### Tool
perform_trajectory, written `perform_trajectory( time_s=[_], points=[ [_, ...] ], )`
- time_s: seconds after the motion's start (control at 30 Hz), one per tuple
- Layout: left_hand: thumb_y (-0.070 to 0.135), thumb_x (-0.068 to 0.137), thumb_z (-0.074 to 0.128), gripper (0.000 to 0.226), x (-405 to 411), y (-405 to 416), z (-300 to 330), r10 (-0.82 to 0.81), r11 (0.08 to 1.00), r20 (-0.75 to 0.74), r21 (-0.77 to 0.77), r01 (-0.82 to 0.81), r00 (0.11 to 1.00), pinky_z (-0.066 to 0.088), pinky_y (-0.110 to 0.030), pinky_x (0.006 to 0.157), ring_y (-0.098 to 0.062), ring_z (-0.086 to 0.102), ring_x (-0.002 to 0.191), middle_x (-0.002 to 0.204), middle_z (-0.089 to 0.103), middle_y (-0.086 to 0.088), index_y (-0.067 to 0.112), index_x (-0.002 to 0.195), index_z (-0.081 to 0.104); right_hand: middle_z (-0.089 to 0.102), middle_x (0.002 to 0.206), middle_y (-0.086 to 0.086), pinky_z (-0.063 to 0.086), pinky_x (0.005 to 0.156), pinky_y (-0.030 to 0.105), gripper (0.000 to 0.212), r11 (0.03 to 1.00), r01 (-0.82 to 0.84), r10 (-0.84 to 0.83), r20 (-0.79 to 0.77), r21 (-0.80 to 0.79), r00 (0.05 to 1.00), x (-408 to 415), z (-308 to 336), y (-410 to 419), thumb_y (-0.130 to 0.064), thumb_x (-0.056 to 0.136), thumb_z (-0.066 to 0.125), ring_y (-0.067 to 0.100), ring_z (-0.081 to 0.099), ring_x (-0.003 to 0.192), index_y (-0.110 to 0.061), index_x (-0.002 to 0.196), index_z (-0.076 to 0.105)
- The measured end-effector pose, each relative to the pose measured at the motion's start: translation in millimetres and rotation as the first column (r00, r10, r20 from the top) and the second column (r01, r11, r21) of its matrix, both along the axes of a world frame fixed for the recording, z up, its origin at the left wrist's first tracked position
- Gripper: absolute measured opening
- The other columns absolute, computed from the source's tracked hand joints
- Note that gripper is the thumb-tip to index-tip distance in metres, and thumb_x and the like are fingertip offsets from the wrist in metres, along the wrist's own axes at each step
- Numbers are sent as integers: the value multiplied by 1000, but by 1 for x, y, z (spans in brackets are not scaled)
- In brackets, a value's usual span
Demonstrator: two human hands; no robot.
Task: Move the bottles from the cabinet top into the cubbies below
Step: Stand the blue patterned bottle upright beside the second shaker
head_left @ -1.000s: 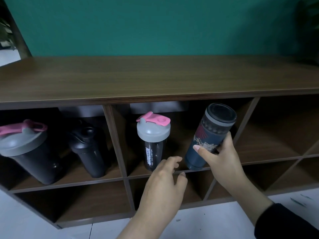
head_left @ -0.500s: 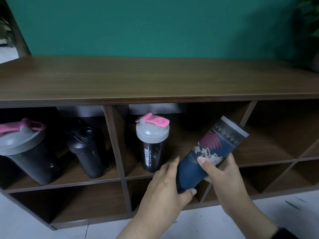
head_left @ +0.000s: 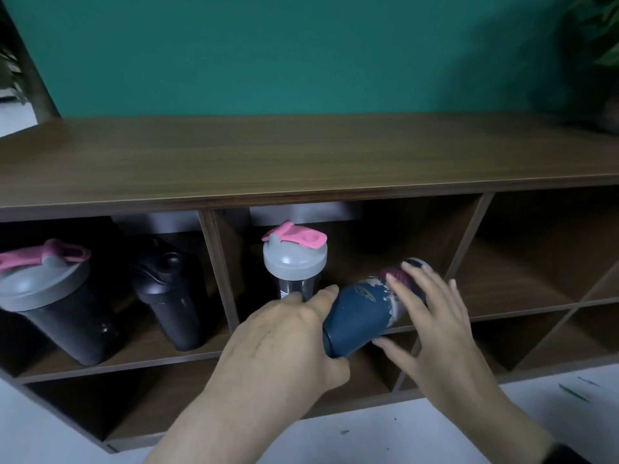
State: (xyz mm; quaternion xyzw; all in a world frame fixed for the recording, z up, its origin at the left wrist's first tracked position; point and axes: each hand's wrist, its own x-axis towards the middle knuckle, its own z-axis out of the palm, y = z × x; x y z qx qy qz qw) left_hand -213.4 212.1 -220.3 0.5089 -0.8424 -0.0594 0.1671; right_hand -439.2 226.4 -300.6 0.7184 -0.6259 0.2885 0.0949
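Note:
A dark blue patterned bottle (head_left: 360, 314) lies tilted almost flat at the mouth of the middle upper cubby, its base toward me. My left hand (head_left: 284, 343) grips the bottle's base. My right hand (head_left: 432, 316) rests over its upper part with fingers spread, blurred by motion. Beside the bottle in the same cubby stands a shaker with a grey lid and pink cap (head_left: 294, 262). The left upper cubby holds a second grey-lidded shaker with a pink cap (head_left: 47, 296) and a black bottle (head_left: 170, 293). The cabinet top (head_left: 301, 155) is bare.
The wooden cabinet has two rows of cubbies; the right upper cubby (head_left: 536, 262) and the lower cubbies (head_left: 134, 396) show nothing inside. A green wall rises behind. Plant leaves (head_left: 603, 35) show at the top right. The floor below is white.
The blue bottle has tipped from upright to nearly flat. My left hand came up and took its base. My right hand loosened and its fingers spread over the bottle.

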Motion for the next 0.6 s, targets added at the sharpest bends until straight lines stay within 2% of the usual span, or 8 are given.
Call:
perform_trajectory(
  time_s=[0.07, 0.13, 0.23, 0.3, 0.4, 0.5, 0.57, 0.6],
  points=[
    [58, 74, 65, 92, -3, 0, 6, -31, 1000, -14, -4, 31, 999, 47, -27, 94, -10, 52, 117, 126, 52, 16, 49, 151, 16, 56, 144, 1, 26, 118, 59, 101, 1000, 26, -26, -24, -4, 999, 1, 10, -10, -30, 56, 96, 25, 44, 142, -28, 143, 46],
    [60, 74, 68, 89, -5, 0, 12, -54, 999, -114, 0, 54, 992, 45, -24, 95, -7, 51, 117, 125, 51, 19, 50, 150, 22, 65, 132, -2, 39, 113, 58, 91, 999, -6, 6, -1, 37, 1000, -2, 9, -13, -31, 56, 96, 22, 58, 130, -25, 137, 54],
    [57, 71, 75, 90, -4, 0, 18, -83, 994, -366, 35, 102, 927, 45, -21, 98, 2, 51, 116, 131, 51, 26, 50, 148, 28, 65, 119, -15, 57, 91, 34, 80, 977, -48, 2, 216, 210, 976, -6, -1, -9, -38, 65, 91, 10, 66, 107, -27, 134, 54],
    [56, 73, 74, 89, -2, 2, 16, -71, 988, -441, 91, 123, 895, 45, -25, 103, 5, 50, 122, 138, 50, 27, 49, 149, 27, 65, 115, -18, 55, 80, 21, 76, 954, -18, -69, 277, 299, 958, -11, -10, -9, -44, 67, 89, 7, 66, 102, -31, 132, 52],
    [59, 83, 63, 69, 0, 1, 6, -40, 989, -403, 113, 93, 914, 44, -26, 104, 4, 48, 126, 141, 51, 22, 45, 146, 38, 66, 108, -19, 53, 80, 17, 68, 939, -12, -124, 372, 344, 920, -16, -18, -13, -47, 66, 89, 4, 66, 100, -36, 121, 51],
    [56, 88, 58, 53, -2, -2, -3, 0, 983, -388, 171, 72, 922, 47, -23, 98, 5, 54, 118, 131, 58, 20, 43, 139, 48, 65, 107, -27, 47, 76, 6, 67, 936, -48, -146, 506, 350, 850, -16, -20, -18, -45, 68, 88, -15, 62, 98, -43, 122, 48],
    [53, 90, 57, 49, -5, -3, -8, 16, 976, -375, 207, 67, 927, 47, -21, 96, 5, 56, 115, 128, 60, 21, 44, 138, 50, 65, 112, -26, 45, 81, 7, 70, 928, -67, -168, 572, 367, 803, -17, -19, -24, -45, 71, 86, -12, 62, 101, -40, 129, 47],
    [52, 91, 57, 48, -7, -3, -10, 19, 972, -376, 224, 71, 927, 48, -22, 95, 5, 56, 114, 128, 61, 21, 44, 137, 51, 65, 117, -23, 47, 86, 12, 72, 925, -72, -180, 597, 372, 782, -17, -18, -28, -44, 73, 85, -7, 62, 106, -37, 134, 47]
  ],
)
